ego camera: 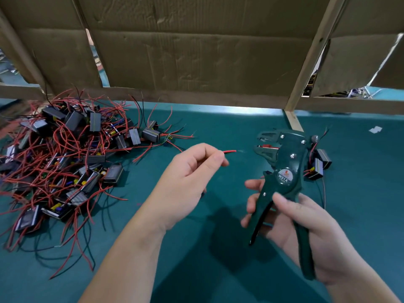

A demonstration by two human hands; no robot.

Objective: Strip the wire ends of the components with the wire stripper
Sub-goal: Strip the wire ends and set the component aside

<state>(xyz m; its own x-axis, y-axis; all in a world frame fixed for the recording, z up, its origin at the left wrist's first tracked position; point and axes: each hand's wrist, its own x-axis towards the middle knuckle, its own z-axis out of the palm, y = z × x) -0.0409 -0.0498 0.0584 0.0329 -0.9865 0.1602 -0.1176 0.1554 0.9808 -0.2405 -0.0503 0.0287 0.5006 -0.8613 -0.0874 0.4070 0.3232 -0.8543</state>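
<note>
one teal table [218,127], components [95,121], cardboard wall [196,51]

A teal table [218,270] carries a tangled heap of wired components [65,158] at left; two more components [319,165] at right.

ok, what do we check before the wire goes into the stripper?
1. Red wire pinched in the left hand, free end pointing toward the tool: ok.
2. Wire stripper gripped round its handles by the right hand: ok.
3. Jaws standing apart, ready to take the wire: ok.
4. Wire end between the jaws: not ok, there is a clear gap between the tip and the jaws.
5. Tip height matches the jaw opening: roughly ok.
6. Wire end unstripped: cannot tell, too small.
</note>
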